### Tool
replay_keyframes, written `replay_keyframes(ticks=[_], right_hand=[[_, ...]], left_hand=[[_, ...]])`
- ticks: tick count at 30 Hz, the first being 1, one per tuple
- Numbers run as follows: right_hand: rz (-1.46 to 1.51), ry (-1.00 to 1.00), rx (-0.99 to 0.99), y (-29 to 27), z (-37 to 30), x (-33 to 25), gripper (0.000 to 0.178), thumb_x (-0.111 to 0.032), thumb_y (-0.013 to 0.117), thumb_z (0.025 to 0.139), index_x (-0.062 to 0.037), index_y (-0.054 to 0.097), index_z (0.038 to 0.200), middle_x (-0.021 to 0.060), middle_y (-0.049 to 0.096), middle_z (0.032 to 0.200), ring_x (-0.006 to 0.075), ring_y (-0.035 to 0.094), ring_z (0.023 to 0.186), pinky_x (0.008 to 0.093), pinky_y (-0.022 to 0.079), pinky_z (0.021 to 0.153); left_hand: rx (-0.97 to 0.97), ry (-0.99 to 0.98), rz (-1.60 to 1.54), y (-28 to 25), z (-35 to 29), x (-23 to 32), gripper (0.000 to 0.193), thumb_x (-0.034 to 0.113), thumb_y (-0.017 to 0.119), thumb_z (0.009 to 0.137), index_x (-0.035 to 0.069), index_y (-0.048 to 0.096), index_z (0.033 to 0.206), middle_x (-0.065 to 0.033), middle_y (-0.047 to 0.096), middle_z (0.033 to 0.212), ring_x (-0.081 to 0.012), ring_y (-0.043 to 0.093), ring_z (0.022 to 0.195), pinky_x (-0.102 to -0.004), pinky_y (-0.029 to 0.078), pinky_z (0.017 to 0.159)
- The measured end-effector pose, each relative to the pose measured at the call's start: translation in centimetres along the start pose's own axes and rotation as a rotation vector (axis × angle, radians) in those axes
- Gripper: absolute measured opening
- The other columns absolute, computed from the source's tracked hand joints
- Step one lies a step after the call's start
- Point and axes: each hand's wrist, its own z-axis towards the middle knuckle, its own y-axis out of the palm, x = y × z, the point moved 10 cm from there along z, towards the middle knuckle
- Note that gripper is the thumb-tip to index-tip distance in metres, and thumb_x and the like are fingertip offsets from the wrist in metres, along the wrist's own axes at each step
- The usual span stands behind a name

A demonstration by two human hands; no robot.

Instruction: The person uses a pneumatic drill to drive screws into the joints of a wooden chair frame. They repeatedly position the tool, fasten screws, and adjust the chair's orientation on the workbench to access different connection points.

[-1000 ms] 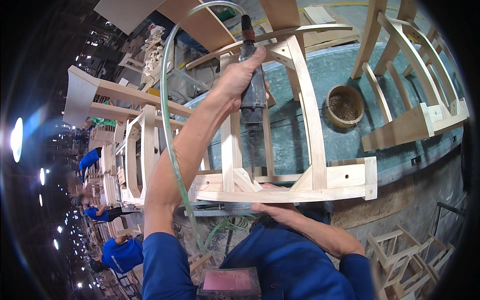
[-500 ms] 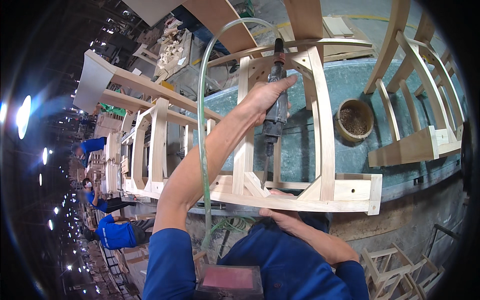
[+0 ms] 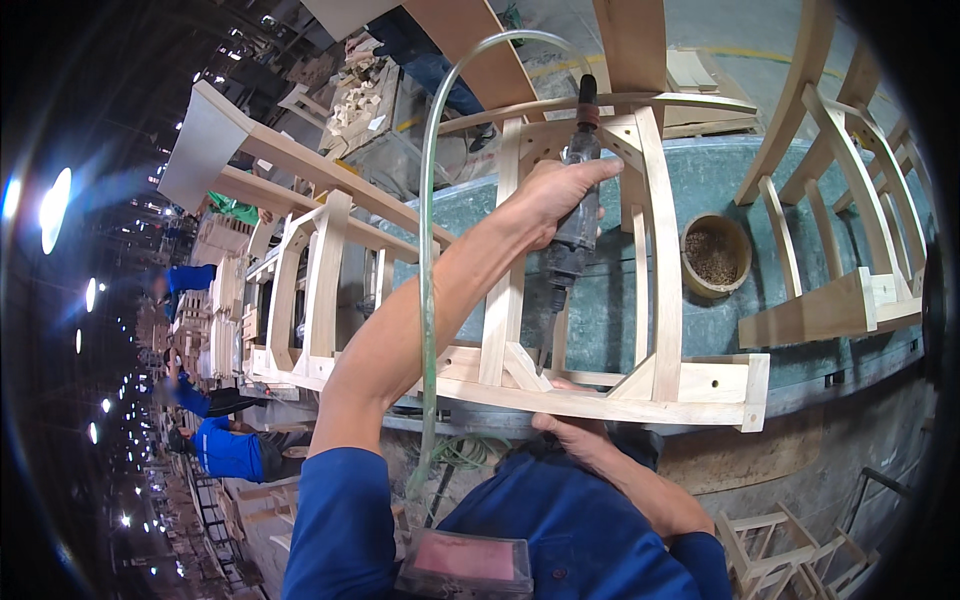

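Note:
My left hand (image 3: 562,205) is closed around a dark pneumatic screwdriver (image 3: 577,235). Its long bit points down at a pale corner block (image 3: 523,368) in the near corner of a wooden chair frame (image 3: 655,250). Whether the tip touches a screw is too small to tell. From the driver's top a clear air hose (image 3: 428,250) loops over and hangs past my left forearm. My right hand (image 3: 578,432) grips the near rail (image 3: 610,408) of the chair frame from below, its thumb in front and its fingers partly hidden behind the rail.
On the teal-topped bench (image 3: 620,320) a round tub of screws (image 3: 715,256) stands right of the frame. Another chair frame (image 3: 815,315) lies farther right, and more frames (image 3: 325,270) stand at left. A person in blue (image 3: 228,448) works at far left. Small wooden frames (image 3: 785,550) sit at lower right.
The whole view has shifted slightly, so the frame and bench sit a little farther right. Both hands keep their holds, and the driver stays at the same corner block.

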Motion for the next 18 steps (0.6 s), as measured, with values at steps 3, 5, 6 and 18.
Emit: replay_keyframes(ticks=[3,5,6,18], right_hand=[[-0.103,0.034,-0.021,-0.1,-0.1,-0.6,0.044,-0.024,0.080,0.080,-0.0007,0.064,0.114,0.0041,0.064,0.097,0.0112,0.059,0.090,0.0258,0.049,0.081],[-0.115,0.115,-0.012,-0.5,-0.4,-0.1,0.040,-0.020,0.075,0.085,-0.0007,0.061,0.117,0.0048,0.063,0.098,0.0114,0.059,0.089,0.0255,0.049,0.080],[-0.084,0.178,-0.012,-1.0,-0.6,1.2,0.038,-0.017,0.072,0.087,-0.0006,0.060,0.119,0.0053,0.063,0.099,0.0116,0.060,0.089,0.0255,0.050,0.079],[0.663,0.243,0.470,-6.2,-8.4,4.9,0.030,-0.009,0.067,0.090,0.0037,0.059,0.117,0.0156,0.066,0.107,0.0220,0.068,0.094,0.0248,0.060,0.077]], left_hand=[[-0.007,0.051,0.038,0.6,-0.8,1.0,0.035,0.031,0.075,0.082,0.001,0.058,0.088,-0.0084,0.061,0.066,-0.0155,0.061,0.049,-0.0292,0.054,0.045],[-0.027,0.097,0.072,1.5,-1.8,2.3,0.035,0.032,0.075,0.081,0.002,0.058,0.088,-0.0086,0.061,0.067,-0.0157,0.060,0.050,-0.0300,0.054,0.046],[-0.039,0.127,0.080,1.9,-2.4,3.0,0.036,0.033,0.075,0.081,0.002,0.059,0.087,-0.0087,0.061,0.068,-0.0158,0.060,0.050,-0.0302,0.053,0.046],[-0.318,0.745,-0.477,4.1,-19.2,15.9,0.045,0.035,0.065,0.088,0.000,0.047,0.108,-0.0147,0.060,0.080,-0.0251,0.066,0.067,-0.0392,0.060,0.056]])
